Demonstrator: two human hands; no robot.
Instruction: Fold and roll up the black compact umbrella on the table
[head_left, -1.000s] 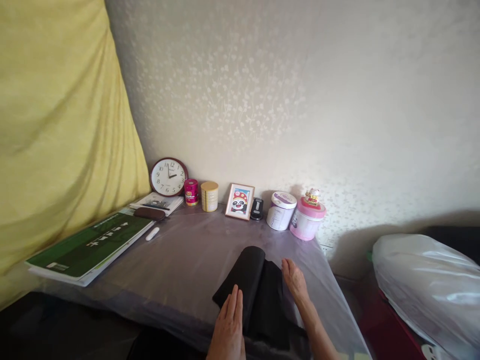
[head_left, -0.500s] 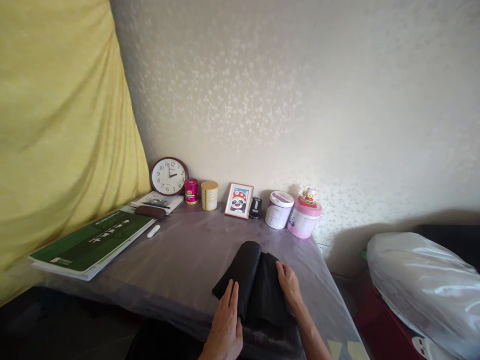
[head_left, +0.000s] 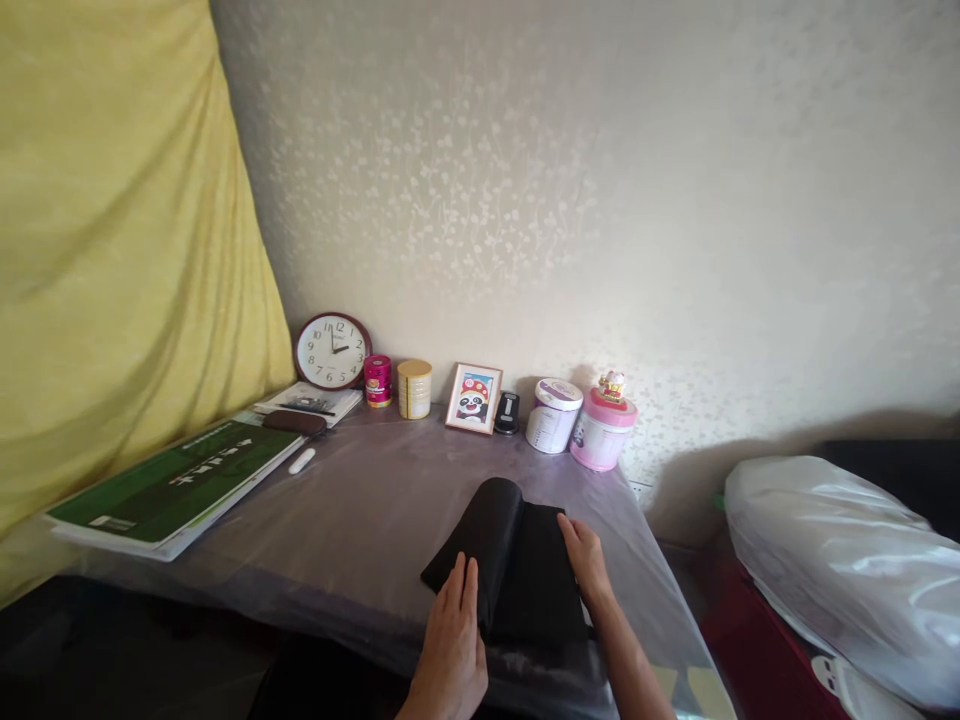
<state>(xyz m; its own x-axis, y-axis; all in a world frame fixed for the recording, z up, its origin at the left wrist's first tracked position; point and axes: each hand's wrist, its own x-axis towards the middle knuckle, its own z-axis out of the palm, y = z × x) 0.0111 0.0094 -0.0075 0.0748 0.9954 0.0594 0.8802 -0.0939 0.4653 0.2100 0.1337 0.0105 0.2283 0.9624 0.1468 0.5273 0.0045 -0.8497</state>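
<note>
A black folded sheet [head_left: 480, 540], soft like cloth or thin plastic, lies near the front right of the table. Its left part curls over in a rounded fold, while the right part rests flat. My left hand [head_left: 452, 635] grips the near end of the fold, fingers together along its left side. At the sheet's right edge, my right hand [head_left: 585, 555] is closed on the far corner, with the thumb and some fingertips hidden.
A plastic-covered table [head_left: 360, 500] carries a green book [head_left: 187, 480], brown case [head_left: 295, 422] and white oblong item [head_left: 302, 461] at left. Along the wall stand a clock [head_left: 332, 350], several canisters [head_left: 414, 390] and a picture frame [head_left: 474, 398]. A bulging plastic bag [head_left: 840, 560] sits right.
The sheet's right part has become flatter and straighter, its right edge drawn slightly outward by my right hand. My left hand stays on the fold. The view has shifted slightly.
</note>
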